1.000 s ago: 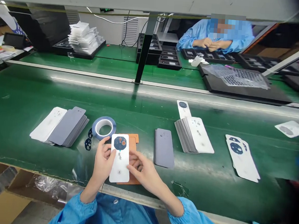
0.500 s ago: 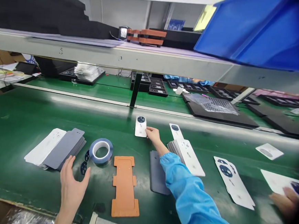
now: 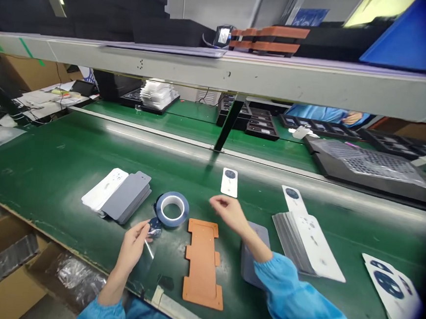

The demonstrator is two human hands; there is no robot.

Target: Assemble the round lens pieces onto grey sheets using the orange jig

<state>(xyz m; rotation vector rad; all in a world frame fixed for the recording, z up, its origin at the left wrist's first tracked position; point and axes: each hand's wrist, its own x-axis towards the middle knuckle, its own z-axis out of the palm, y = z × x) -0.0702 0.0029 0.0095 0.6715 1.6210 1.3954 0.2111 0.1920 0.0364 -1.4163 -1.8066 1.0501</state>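
My left hand (image 3: 132, 245) pinches a dark round camera-shaped film piece (image 3: 154, 227) just below the blue tape roll (image 3: 184, 211). My right hand (image 3: 227, 211) hangs over the green mat, fingers drawn together; whether anything small is between them is hidden. Just beyond it lies a white card with a dark circle (image 3: 229, 186). An orange fixture (image 3: 202, 264) lies between my hands, with a grey plate (image 3: 255, 251) to its right, partly under my right forearm. White cards (image 3: 103, 190) and grey plates (image 3: 126, 197) are stacked on the left.
A fanned stack of white cards (image 3: 317, 246) stands right of my right arm, with more dark-circled cards (image 3: 390, 291) at far right. A shelf edge (image 3: 190, 71) crosses above on a dark post (image 3: 228, 124). Open cardboard boxes (image 3: 6, 295) sit below the bench at left.
My left hand has closed on a dark film piece. My right hand has let go of the white card and drawn back toward me. The view has swung left.
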